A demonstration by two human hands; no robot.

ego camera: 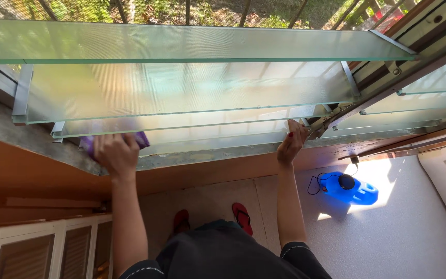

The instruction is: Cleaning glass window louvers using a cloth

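Louvred window: our left hand [115, 154] clenches a purple cloth [140, 139] against a lower frosted slat [223, 135]; our right hand [291, 146] pinches its end. Upper slats [192, 44] look clean, possibly already wiped.

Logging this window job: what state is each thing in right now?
Louvre panes: tilted open, frosted.
Purple cloth: pressed on a lower pane under the left hand.
Right hand: grip on the pane's right end.
Blue jug: lying on the floor, in sun.
Red sandals: on the feet.
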